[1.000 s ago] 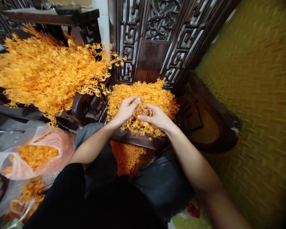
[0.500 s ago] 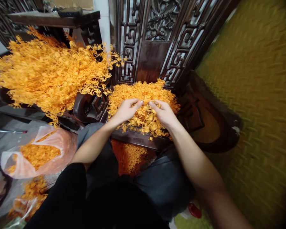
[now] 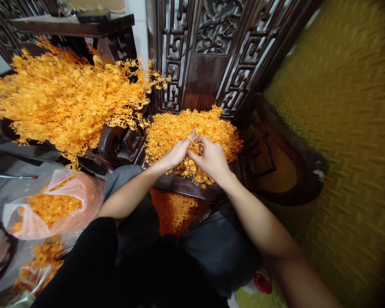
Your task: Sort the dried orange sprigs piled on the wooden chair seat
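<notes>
A thick heap of orange-yellow artificial-looking flower sprigs [image 3: 167, 128] covers the dark wooden seat straight ahead. Over its middle, my left hand [image 3: 179, 151] is pinched around a thin yellow stem [image 3: 190, 139], with its fingers pointing away from me. My right hand [image 3: 212, 159] meets it from the other side, thumb and forefinger closed around the same small sprig. Fingers partly hide the sprig. Small blossoms hang over the front edge of the seat below both hands.
A large bundle of the same sprigs [image 3: 67, 94] spreads over a chair at left. Below it stands a plastic bag [image 3: 91, 192] of loose blossoms. A carved wooden backrest [image 3: 205, 77] rises behind the heap; a yellow woven-textured surface [image 3: 346, 107] lies to the right.
My hands have come closer together, the right one moving left and turning inward. A thin stem now shows between their fingers; the blossoms formerly hanging under the hands are less visible.
</notes>
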`<state>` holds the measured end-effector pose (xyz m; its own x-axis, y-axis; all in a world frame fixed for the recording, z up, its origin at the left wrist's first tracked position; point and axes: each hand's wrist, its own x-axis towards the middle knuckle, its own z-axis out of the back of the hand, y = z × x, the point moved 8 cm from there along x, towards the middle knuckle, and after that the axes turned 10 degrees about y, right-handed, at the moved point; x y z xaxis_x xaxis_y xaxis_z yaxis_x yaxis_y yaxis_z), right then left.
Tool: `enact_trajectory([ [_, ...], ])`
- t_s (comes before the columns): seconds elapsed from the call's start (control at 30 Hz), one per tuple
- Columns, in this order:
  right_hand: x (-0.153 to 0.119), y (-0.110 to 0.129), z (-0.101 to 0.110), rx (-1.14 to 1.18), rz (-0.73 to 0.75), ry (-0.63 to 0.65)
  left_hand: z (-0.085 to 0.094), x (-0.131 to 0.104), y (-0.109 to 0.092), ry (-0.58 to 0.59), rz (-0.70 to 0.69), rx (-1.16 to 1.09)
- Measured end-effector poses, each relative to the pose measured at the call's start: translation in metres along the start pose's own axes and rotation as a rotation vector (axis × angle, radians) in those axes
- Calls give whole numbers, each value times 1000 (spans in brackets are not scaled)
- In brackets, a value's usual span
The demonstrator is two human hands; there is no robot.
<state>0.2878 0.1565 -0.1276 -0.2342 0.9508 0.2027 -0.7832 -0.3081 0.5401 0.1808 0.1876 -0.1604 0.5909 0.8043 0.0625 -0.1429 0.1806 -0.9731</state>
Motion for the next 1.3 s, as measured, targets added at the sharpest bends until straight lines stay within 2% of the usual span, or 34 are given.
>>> enact_trajectory([
  [0.1,0,1,-6,-28,-22,40,-2,1,2,7,14,61],
  [0.2,4,4,-18,153,48,126,10,0,-8,-74,-29,210],
  [0.3,5,15,-14,295,202,82,27,-3,-19,-172,-81,281],
  [0.37,5,19,-9,360,268,54,31,-3,-20,-149,-71,225],
  [0.53,6,7,-9,452,110,71,36,-5,-15,-134,-6,134],
  [0.63,7,7,-5,508,140,70,36,-4,-13,-137,4,130],
  [0.73,8,11,-13,561,179,224,38,-3,-15,-157,-14,159],
  [0.8,7,9,-23,611,153,327,42,-5,-18,-194,-24,197],
  [1.0,5,-2,-42,819,-27,372,60,-19,-39,-340,-136,298],
  [1.17,-1,10,-58,1058,-78,554,60,-23,-40,-376,-127,232],
  [1.3,-2,13,-56,1128,-66,585,59,-22,-41,-362,-140,170],
])
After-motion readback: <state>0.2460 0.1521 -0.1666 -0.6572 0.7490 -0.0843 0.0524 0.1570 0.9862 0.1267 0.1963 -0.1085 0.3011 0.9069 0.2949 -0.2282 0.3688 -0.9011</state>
